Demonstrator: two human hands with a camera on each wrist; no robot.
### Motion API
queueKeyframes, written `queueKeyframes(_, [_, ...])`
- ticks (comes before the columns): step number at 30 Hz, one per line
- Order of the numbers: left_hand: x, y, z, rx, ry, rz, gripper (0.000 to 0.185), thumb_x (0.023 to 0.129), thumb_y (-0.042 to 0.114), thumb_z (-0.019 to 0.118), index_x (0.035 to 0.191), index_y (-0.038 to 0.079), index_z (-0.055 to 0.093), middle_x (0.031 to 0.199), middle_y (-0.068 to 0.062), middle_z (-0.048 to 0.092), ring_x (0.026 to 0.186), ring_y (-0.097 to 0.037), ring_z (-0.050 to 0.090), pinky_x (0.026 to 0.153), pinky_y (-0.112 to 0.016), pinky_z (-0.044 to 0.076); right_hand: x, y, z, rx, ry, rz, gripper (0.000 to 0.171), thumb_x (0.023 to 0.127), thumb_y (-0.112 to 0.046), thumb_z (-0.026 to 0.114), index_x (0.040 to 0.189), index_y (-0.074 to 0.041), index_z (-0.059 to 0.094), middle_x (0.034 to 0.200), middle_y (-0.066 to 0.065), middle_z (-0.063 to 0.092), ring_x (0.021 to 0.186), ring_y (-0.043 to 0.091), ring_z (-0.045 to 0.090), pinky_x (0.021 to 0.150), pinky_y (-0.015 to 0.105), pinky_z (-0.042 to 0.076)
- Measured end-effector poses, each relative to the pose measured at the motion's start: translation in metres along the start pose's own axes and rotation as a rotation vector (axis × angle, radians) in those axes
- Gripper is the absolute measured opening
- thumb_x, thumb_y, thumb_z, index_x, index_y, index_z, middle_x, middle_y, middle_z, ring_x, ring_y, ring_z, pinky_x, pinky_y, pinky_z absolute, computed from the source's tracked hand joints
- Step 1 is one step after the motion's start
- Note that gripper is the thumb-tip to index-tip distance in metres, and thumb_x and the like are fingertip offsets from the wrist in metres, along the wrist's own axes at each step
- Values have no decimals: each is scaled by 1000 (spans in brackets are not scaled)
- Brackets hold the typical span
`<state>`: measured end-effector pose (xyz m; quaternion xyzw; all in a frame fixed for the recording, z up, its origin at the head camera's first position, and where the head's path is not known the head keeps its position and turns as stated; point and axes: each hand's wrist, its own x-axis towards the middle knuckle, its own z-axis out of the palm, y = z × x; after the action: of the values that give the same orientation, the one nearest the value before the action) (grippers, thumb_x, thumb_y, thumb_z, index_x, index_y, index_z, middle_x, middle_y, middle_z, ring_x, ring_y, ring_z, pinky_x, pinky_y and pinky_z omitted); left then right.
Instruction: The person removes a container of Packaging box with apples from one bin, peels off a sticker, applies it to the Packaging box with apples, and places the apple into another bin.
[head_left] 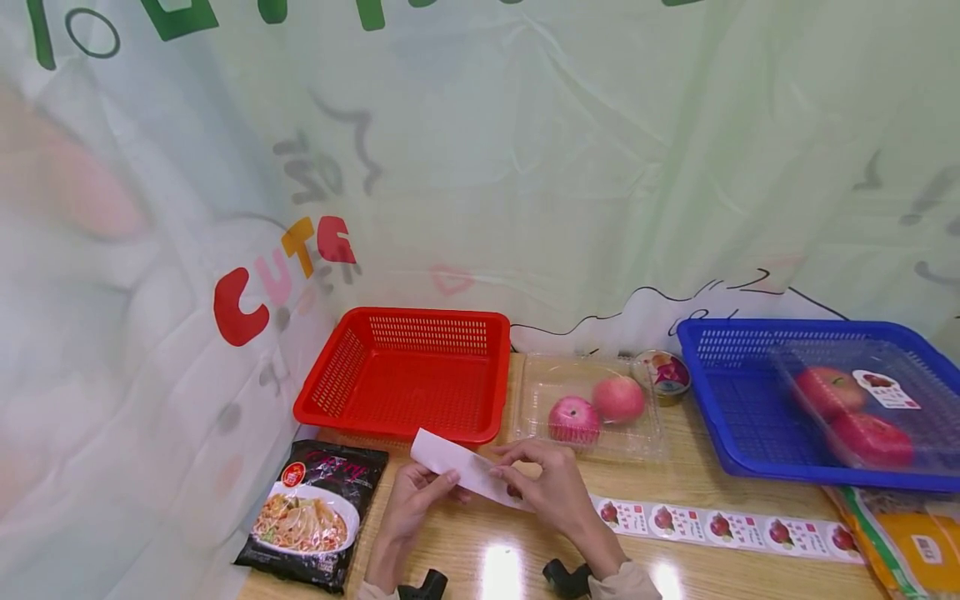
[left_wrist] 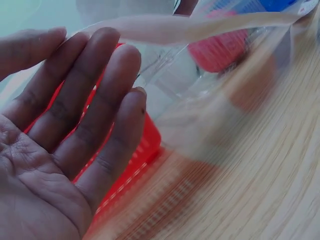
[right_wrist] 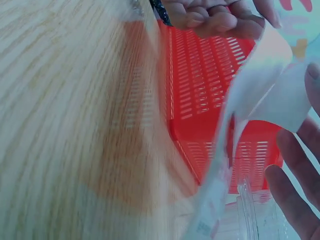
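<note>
My two hands hold a long white sticker strip point(head_left: 457, 461) above the wooden table point(head_left: 480, 542). The left hand point(head_left: 420, 500) has its thumb on the strip's blank end, fingers underneath. The right hand point(head_left: 551, 487) pinches the strip a little further along. From there the strip lies to the right across the table, showing several apple stickers point(head_left: 720, 525). In the left wrist view the left hand's fingers point(left_wrist: 65, 135) lie fairly straight, with the strip point(left_wrist: 165, 30) passing over their tips. In the right wrist view, the strip point(right_wrist: 250, 100) curls between both hands.
An empty red basket point(head_left: 423, 315) stands behind the hands. To its right, a clear tray point(head_left: 540, 392) holds two apples point(head_left: 573, 419) beside a small round tin point(head_left: 663, 372). A blue basket point(head_left: 735, 400) holds boxed apples point(head_left: 855, 408). A noodle packet point(head_left: 311, 517) lies at the left.
</note>
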<state>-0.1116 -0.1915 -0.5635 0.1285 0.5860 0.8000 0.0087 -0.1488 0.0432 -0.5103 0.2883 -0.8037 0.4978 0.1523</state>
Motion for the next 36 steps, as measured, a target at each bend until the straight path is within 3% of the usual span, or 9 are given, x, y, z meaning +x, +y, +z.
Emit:
queueKeyframes(5, [-2, 5, -3, 29, 6, -46, 23, 103, -7, 57, 106, 11, 71, 83, 5, 79, 75, -9, 77, 75, -31, 66, 0, -1, -3, -18, 31, 54, 18, 78, -6, 93, 87, -15, 80, 96, -1, 82, 87, 13, 78, 82, 30, 66])
queueKeyframes(7, [-4, 8, -5, 52, 14, -65, 14, 104, -3, 58, 99, 4, 69, 76, 6, 76, 71, -10, 77, 73, -33, 66, 0, 0, -5, -27, 46, 60, 19, 77, -6, 93, 87, -15, 80, 96, -1, 82, 87, 14, 78, 81, 33, 66])
queueKeyframes(9, [-5, 12, -8, 77, 7, -84, 25, 106, 1, 57, 83, -9, 63, 67, 6, 73, 66, -11, 76, 69, -32, 66, 0, 1, -7, -34, 62, 55, 20, 76, -5, 93, 86, -16, 80, 95, -1, 82, 87, 15, 78, 80, 36, 66])
queueKeyframes(13, [-8, 18, -16, 42, -104, -119, 60, 113, 11, 44, 67, -28, 45, 55, -4, 70, 60, -14, 76, 62, -31, 64, 1, 3, -11, -40, 82, 25, 21, 75, -3, 94, 87, -14, 80, 94, 0, 82, 87, 17, 79, 82, 29, 65])
queueKeyframes(19, [-10, 24, -20, -80, -230, -139, 71, 118, 24, 26, 73, -28, 43, 65, -1, 76, 61, -12, 76, 52, -22, 58, 3, 6, -15, -70, 110, -74, 22, 71, -2, 96, 85, -11, 82, 90, -1, 82, 87, 17, 79, 92, 7, 53])
queueKeyframes(22, [-7, 24, -14, -45, -170, -184, 64, 118, 27, 30, 79, -13, 60, 64, 3, 74, 58, -11, 75, 50, -20, 56, 3, 8, -15, -87, 114, -141, 24, 69, -1, 97, 85, -10, 82, 90, 2, 82, 86, 19, 79, 93, 9, 54])
queueKeyframes(26, [-2, 22, 2, 40, 0, -297, 46, 116, 34, 42, 89, 11, 71, 55, 5, 65, 51, -11, 69, 48, -23, 56, 3, 9, -15, -142, 95, -224, 27, 67, 0, 98, 86, -12, 82, 90, 1, 81, 86, 17, 78, 89, 17, 59])
queueKeyframes(30, [4, 20, 23, 72, 113, -371, 45, 112, 41, 51, 86, 10, 70, 52, 4, 60, 46, -11, 65, 45, -22, 52, 3, 8, -14, -181, 68, -301, 29, 64, -1, 99, 84, -14, 82, 87, -2, 81, 83, 14, 76, 82, 24, 63])
queueKeyframes(36, [8, 16, 43, 60, 161, -380, 39, 109, 37, 59, 86, 7, 68, 53, 5, 57, 44, -8, 58, 44, -20, 47, 3, 5, -11, -202, 46, -402, 25, 63, -4, 99, 77, -16, 81, 84, -5, 80, 80, 12, 75, 75, 28, 62])
